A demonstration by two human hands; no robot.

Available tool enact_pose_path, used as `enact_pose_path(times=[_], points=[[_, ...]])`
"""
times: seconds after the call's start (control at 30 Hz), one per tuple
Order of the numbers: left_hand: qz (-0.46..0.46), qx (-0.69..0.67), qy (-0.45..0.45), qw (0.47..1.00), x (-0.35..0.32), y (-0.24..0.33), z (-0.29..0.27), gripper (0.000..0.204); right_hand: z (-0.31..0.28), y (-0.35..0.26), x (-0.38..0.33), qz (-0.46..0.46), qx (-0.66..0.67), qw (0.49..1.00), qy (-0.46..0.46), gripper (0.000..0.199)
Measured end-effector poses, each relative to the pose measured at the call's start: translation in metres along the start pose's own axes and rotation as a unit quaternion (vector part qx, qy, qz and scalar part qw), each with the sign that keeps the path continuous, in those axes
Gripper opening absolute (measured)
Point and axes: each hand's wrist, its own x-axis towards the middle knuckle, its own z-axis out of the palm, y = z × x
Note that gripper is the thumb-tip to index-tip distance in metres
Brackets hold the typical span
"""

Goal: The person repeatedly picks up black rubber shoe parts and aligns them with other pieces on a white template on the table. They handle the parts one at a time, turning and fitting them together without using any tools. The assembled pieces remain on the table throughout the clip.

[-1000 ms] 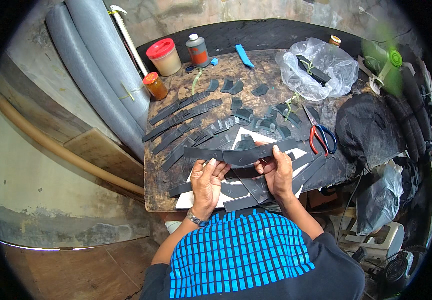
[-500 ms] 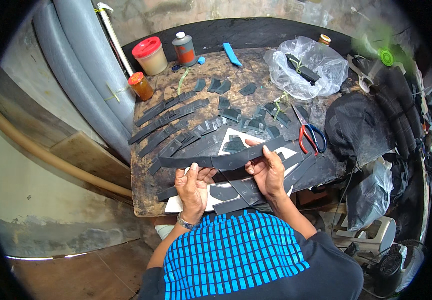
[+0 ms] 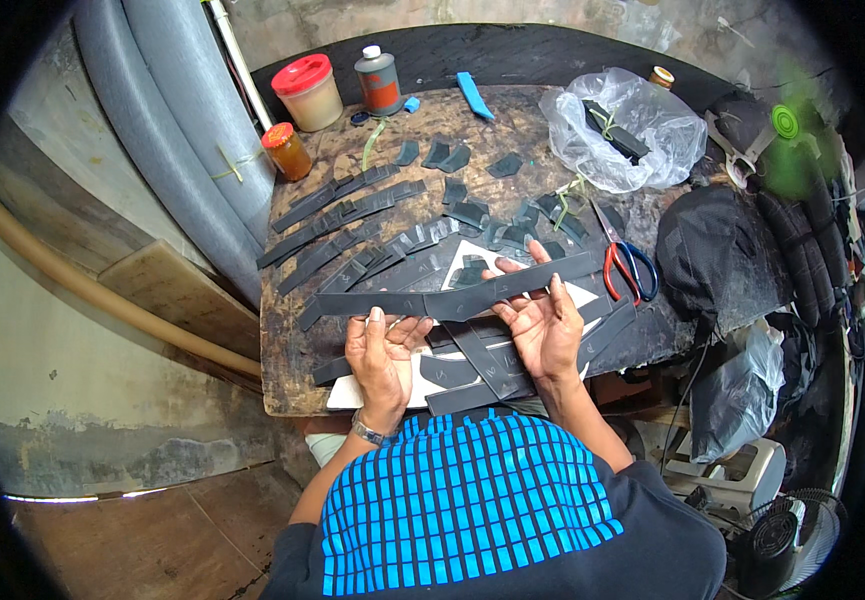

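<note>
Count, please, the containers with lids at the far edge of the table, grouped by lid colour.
Red lid: 1, the wide jar
Orange lid: 1, the small jar
White cap: 1, the grey-and-red can
Total: 3
A fourth small container sits behind the plastic bag; its lid colour is unclear, so it is not counted.
</note>
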Motion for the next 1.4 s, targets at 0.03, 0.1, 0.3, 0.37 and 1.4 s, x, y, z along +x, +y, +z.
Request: enact_pose_path(times=[0.03, 0.1, 0.3, 0.37, 1.4], points=[[-0.004, 0.005, 0.016, 1.0, 0.0, 0.0, 0.001, 0.009, 0.0, 0.0, 0.0, 0.002, -0.001, 1.0, -0.005, 0.056], [-0.009, 0.008, 0.032, 0.999, 0.0, 0.0, 0.002, 0.01, 0.0, 0.0, 0.0, 0.005, -0.001, 1.0, -0.005, 0.057], [-0.01, 0.001, 0.02, 1.0, 0.001, 0.0, 0.0, 0.012, 0.001, 0.0, -0.001, 0.002, 0.009, 1.0, -0.003, 0.058], [-0.013, -0.021, 0.003, 1.0, 0.0, 0.001, -0.002, 0.013, 0.002, 0.0, -0.001, 0.003, 0.002, 1.0, 0.003, 0.057], [0.009, 0.268, -0.122, 0.956, -0.024, 0.077, 0.053, 0.026, 0.03, -0.093, -0.033, -0.261, -0.326, 0.907, 0.049, 0.042]])
